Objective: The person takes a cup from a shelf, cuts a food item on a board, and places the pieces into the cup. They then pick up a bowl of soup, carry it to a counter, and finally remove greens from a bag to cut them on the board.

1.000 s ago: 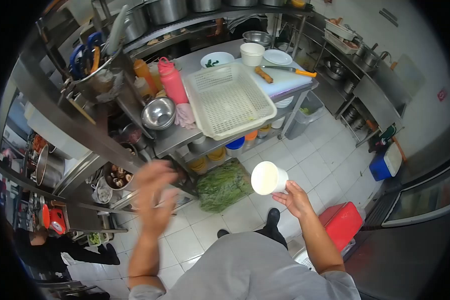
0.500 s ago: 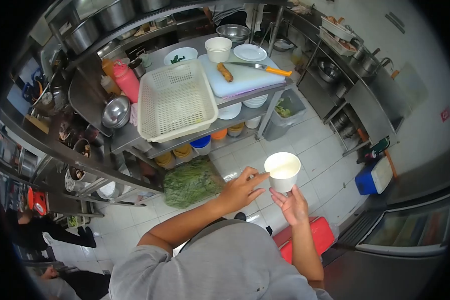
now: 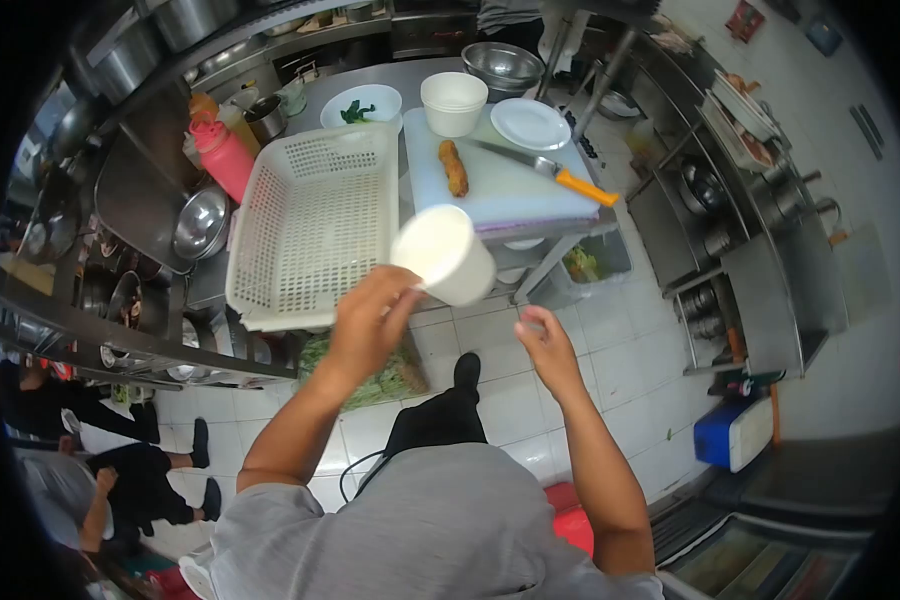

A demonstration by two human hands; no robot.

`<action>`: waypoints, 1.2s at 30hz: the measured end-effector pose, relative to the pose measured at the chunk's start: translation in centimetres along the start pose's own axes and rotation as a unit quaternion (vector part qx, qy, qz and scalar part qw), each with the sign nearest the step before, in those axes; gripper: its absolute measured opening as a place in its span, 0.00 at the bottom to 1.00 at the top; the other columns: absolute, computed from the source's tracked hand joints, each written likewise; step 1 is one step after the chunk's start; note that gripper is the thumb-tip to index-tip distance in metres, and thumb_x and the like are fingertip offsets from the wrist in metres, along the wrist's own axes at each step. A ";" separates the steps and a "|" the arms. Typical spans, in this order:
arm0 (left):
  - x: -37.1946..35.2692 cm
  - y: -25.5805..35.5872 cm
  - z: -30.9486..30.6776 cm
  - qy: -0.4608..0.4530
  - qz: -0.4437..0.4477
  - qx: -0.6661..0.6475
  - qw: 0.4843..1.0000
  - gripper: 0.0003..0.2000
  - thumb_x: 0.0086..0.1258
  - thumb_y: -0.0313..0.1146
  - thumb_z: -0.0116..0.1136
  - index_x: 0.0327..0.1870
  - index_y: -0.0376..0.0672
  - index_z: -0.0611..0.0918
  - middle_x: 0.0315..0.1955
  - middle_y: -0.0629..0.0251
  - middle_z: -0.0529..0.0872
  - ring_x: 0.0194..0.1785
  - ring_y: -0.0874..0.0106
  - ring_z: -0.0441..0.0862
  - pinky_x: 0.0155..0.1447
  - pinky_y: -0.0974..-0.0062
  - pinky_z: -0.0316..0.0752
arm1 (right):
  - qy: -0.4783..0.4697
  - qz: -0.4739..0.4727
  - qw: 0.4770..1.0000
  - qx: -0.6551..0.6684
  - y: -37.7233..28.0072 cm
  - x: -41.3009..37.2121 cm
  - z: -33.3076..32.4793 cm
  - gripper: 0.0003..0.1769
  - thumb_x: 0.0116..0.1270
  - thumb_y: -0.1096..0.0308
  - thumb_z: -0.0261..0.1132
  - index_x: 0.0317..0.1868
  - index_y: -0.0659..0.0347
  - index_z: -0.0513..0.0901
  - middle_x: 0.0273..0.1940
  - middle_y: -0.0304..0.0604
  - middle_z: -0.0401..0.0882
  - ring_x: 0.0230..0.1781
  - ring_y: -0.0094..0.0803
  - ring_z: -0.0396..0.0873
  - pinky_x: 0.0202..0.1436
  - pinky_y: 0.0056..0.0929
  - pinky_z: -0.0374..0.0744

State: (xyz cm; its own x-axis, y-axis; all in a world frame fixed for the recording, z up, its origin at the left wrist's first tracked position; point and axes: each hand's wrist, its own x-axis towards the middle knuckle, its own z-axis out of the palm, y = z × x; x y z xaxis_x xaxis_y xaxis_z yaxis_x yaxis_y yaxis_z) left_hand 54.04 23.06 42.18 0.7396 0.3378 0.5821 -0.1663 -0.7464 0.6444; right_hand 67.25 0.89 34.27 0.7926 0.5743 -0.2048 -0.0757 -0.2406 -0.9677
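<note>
White inside and out, a round cup is held in the left hand. Its wall is smooth and unmarked where it can be seen, narrowed slightly from a wide rim to a smaller base, and its inside is tinged a faint cream; whether anything is contained at the bottom cannot be told. The cup is tilted rather than kept upright: its mouth is turned toward the camera and the upper left of the view, its base toward the lower right, so the long axis is slanted between those two directions. It is held in the air — by the near edge of the steel table, and seen between a basket and a cutting board.

The left hand is closed in at the rim's lower-left side, with the thumb and fingers brought near together; how each fingertip is set against the wall cannot be told. The right hand is held apart from the cup, its fingers loosely curled and nothing grasped.

On the table, the pale slotted basket is placed left of the cutting board, on which a browned roll and an orange-handled knife are laid. Behind them, stacked white tubs are set beside a white plate.
</note>
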 end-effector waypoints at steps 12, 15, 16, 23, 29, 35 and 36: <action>11.9 -4.3 0.9 0.133 -0.102 0.122 0.978 0.08 0.59 0.16 0.58 0.39 0.35 0.80 0.36 0.59 0.81 0.38 0.70 0.80 0.38 0.78 0.75 | -0.010 -0.103 0.895 -0.433 -7.3 27.8 6.5 0.32 0.56 0.44 0.65 0.48 0.66 0.76 0.49 0.50 0.72 0.51 0.47 0.73 0.49 0.45 0.76; 12.5 -4.4 2.8 0.141 -0.127 0.102 0.977 0.09 0.58 0.15 0.58 0.39 0.34 0.80 0.37 0.58 0.81 0.37 0.70 0.80 0.38 0.79 0.75 | -0.024 -0.089 0.875 -0.476 -6.6 31.2 8.5 0.33 0.53 0.43 0.66 0.48 0.64 0.76 0.50 0.48 0.74 0.52 0.47 0.73 0.49 0.48 0.74; 12.6 -4.3 3.5 0.140 -0.133 0.102 0.976 0.09 0.58 0.15 0.58 0.39 0.35 0.80 0.37 0.58 0.81 0.37 0.70 0.80 0.38 0.79 0.75 | -0.042 -0.089 0.851 -0.516 -6.4 31.9 8.9 0.31 0.53 0.46 0.66 0.49 0.63 0.76 0.50 0.48 0.75 0.52 0.46 0.73 0.51 0.48 0.72; 11.9 -6.4 9.6 0.177 -0.187 0.122 0.959 0.08 0.58 0.17 0.58 0.39 0.35 0.80 0.37 0.58 0.81 0.38 0.67 0.81 0.40 0.75 0.77 | -0.182 -0.052 0.797 -0.573 -8.2 36.3 2.5 0.29 0.50 0.56 0.67 0.52 0.58 0.73 0.51 0.46 0.77 0.56 0.43 0.72 0.54 0.45 0.71; 12.1 -11.6 15.5 0.095 -0.180 0.343 0.917 0.07 0.57 0.22 0.59 0.36 0.39 0.79 0.38 0.58 0.81 0.43 0.58 0.79 0.44 0.65 0.76 | -0.268 -0.185 0.795 -0.512 -6.9 35.5 -7.0 0.34 0.54 0.51 0.67 0.59 0.59 0.71 0.51 0.46 0.77 0.57 0.41 0.71 0.58 0.43 0.69; 13.8 -11.7 18.1 0.086 -0.194 0.398 0.892 0.12 0.58 0.22 0.59 0.43 0.41 0.78 0.47 0.59 0.79 0.45 0.59 0.81 0.45 0.66 0.77 | -0.193 -0.128 0.967 -0.107 -7.4 40.4 -14.9 0.38 0.60 0.62 0.65 0.68 0.63 0.59 0.40 0.44 0.80 0.39 0.31 0.81 0.47 0.29 0.76; 14.3 -10.6 18.3 0.083 -0.237 0.389 0.887 0.13 0.58 0.23 0.59 0.46 0.42 0.78 0.52 0.59 0.76 0.45 0.58 0.81 0.45 0.65 0.78 | -0.168 -0.108 0.979 -0.024 -8.0 41.2 -15.3 0.41 0.61 0.61 0.64 0.69 0.65 0.52 0.41 0.44 0.80 0.37 0.31 0.82 0.47 0.29 0.75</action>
State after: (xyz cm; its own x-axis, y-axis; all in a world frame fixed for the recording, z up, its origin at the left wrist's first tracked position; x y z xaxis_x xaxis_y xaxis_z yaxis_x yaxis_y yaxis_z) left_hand 78.33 25.29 34.63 0.4893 0.7502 0.4448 0.6846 -0.6463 0.3370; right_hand 109.77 14.50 35.82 0.5417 0.8396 -0.0409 0.1070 -0.1171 -0.9873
